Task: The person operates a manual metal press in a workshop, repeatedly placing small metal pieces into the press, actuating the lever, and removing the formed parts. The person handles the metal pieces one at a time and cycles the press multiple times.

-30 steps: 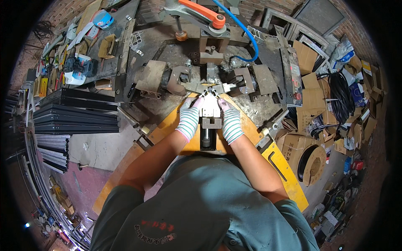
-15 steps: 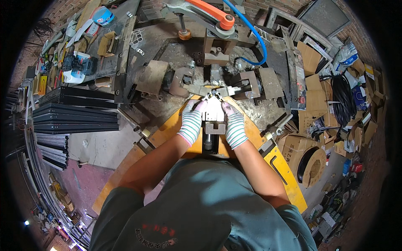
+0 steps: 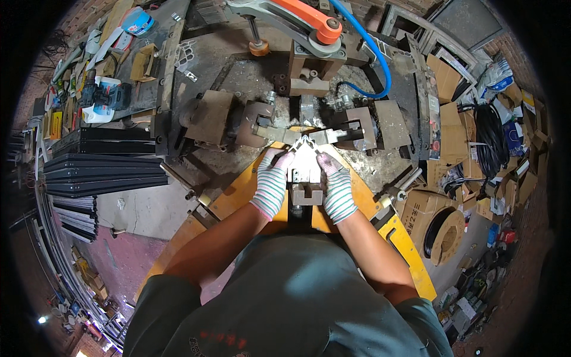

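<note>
Both my hands wear white gloves with green stripes. My left hand (image 3: 272, 184) is closed, thumb and fingers pinched at the left leg of a small V-shaped metal corner piece (image 3: 305, 141). My right hand (image 3: 337, 185) mirrors it, closed at the right leg. The corner's tip points away from me, between the left metal jaw (image 3: 278, 134) and the right metal jaw (image 3: 328, 137) of a machine. Between my hands lies a brightly lit metal plate (image 3: 305, 171); glare hides its detail. A U-shaped steel block (image 3: 307, 195) sits just nearer to me.
Above the jaws hangs an orange and grey lever arm (image 3: 303, 21), with a blue hose (image 3: 380, 56) beside it. Dark metal profiles (image 3: 101, 174) are stacked at left, near a cordless drill (image 3: 110, 95). Cardboard boxes (image 3: 446, 137) and a cable coil (image 3: 491, 140) stand at right.
The whole view has shifted slightly, so the machine and my hands appear a little lower. Both hands keep their grip on the corner piece at the jaws.
</note>
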Tool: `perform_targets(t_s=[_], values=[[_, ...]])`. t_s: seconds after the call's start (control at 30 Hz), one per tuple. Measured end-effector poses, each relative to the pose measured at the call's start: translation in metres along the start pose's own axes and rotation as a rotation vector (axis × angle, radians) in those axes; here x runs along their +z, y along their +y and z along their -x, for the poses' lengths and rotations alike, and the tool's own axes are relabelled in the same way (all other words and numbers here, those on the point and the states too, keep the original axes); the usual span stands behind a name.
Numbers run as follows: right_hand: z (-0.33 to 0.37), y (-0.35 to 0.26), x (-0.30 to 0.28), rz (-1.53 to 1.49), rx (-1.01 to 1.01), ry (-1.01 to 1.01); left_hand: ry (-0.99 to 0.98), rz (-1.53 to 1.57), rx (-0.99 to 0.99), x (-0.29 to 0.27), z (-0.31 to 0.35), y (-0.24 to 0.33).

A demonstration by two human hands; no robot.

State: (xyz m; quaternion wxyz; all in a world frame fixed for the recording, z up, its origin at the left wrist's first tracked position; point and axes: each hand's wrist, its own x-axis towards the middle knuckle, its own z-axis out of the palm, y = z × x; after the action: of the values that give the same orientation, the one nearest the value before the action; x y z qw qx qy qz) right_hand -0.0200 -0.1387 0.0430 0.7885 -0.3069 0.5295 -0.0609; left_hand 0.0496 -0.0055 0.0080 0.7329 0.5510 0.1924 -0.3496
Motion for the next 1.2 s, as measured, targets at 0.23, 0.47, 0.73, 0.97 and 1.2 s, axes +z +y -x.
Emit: perform_targets(t_s=[0.23, 0.47, 0.73, 0.97, 1.2], values=[[-0.02, 0.012, -0.013, -0.063, 0.048, -0.106, 0.006, -0.015, 0.038, 0.005, 0.007, 0.005], [-0.025, 0.018, -0.021, -0.044, 0.03, -0.114, -0.008, 0.01, 0.014, 0.001, 0.009, 0.005], [-0.004, 0.004, -0.008, 0.019, 0.043, -0.061, 0.017, -0.073, 0.053, 0.011, 0.015, 0.012], [-0.001, 0.001, -0.006, -0.04, 0.047, -0.109, 0.02, -0.008, 0.046, 0.018, 0.021, 0.019], [-0.005, 0.005, -0.007, -0.108, 0.055, -0.15, 0.017, 0.041, 0.053, 0.01, 0.011, 0.004]])
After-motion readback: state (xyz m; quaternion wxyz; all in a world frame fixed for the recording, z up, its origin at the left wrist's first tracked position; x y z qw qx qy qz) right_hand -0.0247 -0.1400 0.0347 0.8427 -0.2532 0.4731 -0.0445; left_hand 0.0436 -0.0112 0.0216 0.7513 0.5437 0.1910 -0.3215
